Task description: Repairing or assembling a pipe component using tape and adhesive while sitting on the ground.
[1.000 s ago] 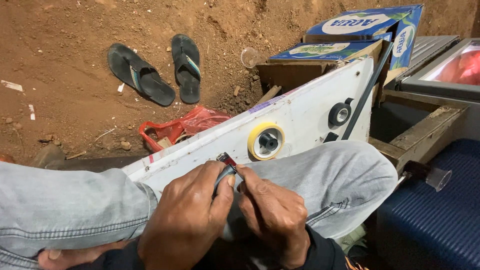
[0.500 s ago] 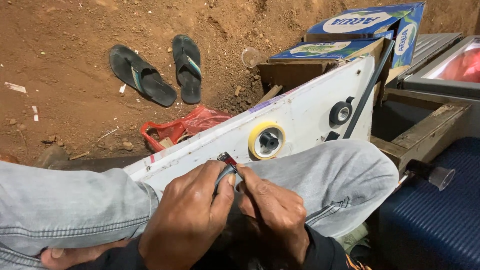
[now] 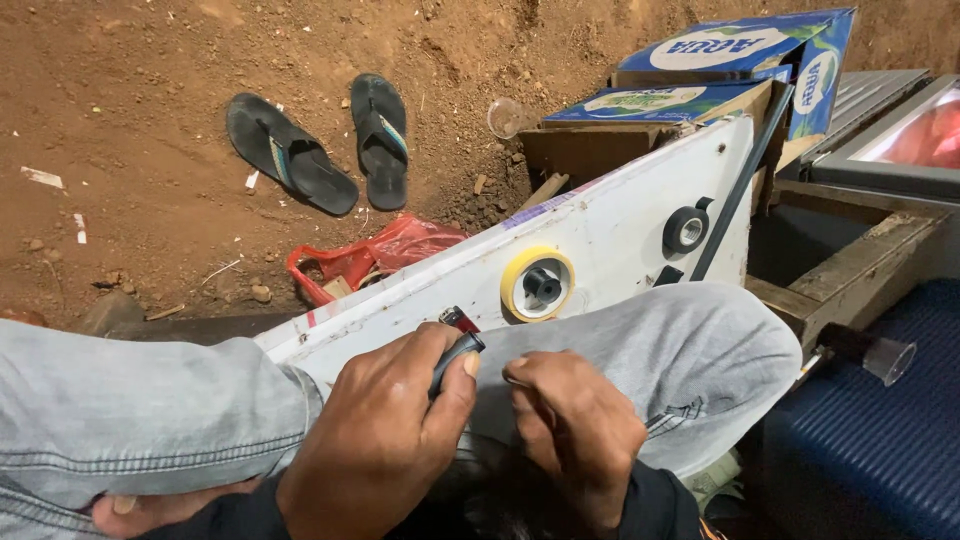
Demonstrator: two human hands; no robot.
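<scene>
My left hand grips a short black tube or cable end between thumb and forefinger, over my grey-trousered knees. A small red lighter lies on the white board just beyond that tip. My right hand is curled beside the left one, its fingertips pinched together near the tube; what it pinches is hidden. A yellow tape roll lies on the board in front of the hands, and a black tape roll sits farther right.
A pair of black flip-flops lies on the red dirt ground, with a red plastic bag below them. Blue cardboard boxes stand at the back right. A wooden crate and a blue surface are at right.
My two hands have moved slightly apart: the right hand has pulled back from the black tube, which the left hand still holds. The lighter shows more plainly.
</scene>
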